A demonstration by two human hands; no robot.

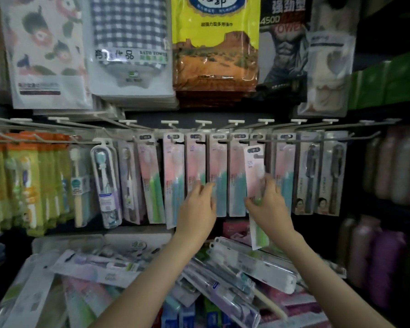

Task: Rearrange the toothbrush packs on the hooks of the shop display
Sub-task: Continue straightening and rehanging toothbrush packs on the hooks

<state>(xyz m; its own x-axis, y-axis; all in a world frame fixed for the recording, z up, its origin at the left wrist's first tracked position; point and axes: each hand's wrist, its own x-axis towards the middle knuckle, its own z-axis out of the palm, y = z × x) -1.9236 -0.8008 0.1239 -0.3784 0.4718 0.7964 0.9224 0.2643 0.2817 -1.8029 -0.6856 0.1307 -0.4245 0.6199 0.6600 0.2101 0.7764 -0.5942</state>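
Pink-and-green toothbrush pack (253, 166) is off the hooks, held upright in front of the hanging row, with its hang hole just below the hook tips. The right hand (269, 202) has its grip clamped on the pack's middle, fingers and thumb curled round the card. The left hand (198, 204) rests against the lower part of a hanging pink-and-teal pack (217, 162). Motion blur hides whether that grip pinches the card or only touches it, so its state cannot be told.

Step in hand: transfer of one pack to a new hook.

Next move, as judged:
1. Raise the pack until the hang hole is level with the chosen hook (258, 138).
2. Align the hole with the hook tip.
3. Slide the pack back along the hook.
4. Use the left hand to steady neighbouring packs.
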